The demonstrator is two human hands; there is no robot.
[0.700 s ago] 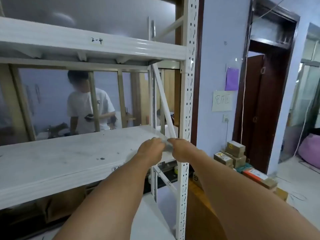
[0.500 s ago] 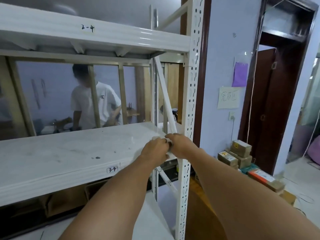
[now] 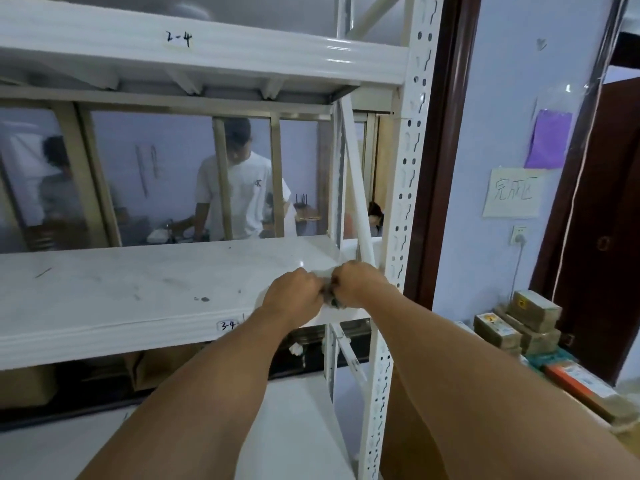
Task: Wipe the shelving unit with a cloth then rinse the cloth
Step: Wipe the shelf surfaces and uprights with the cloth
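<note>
Upper shelf (image 3: 242,46) — "2-4"; lower shelf (image 3: 138,329) — "3-4"

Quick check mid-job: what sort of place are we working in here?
Probably a storeroom or stock room next to a workroom. What shows it: the white metal shelving unit with hand-numbered shelf labels, cardboard boxes stacked by the doorway, and an interior window onto a room with people.

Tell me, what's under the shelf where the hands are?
Brown boxes and a lower white board show under the shelf. The shelf's front edge hides the boxes' tops and whatever lies further back.
</note>
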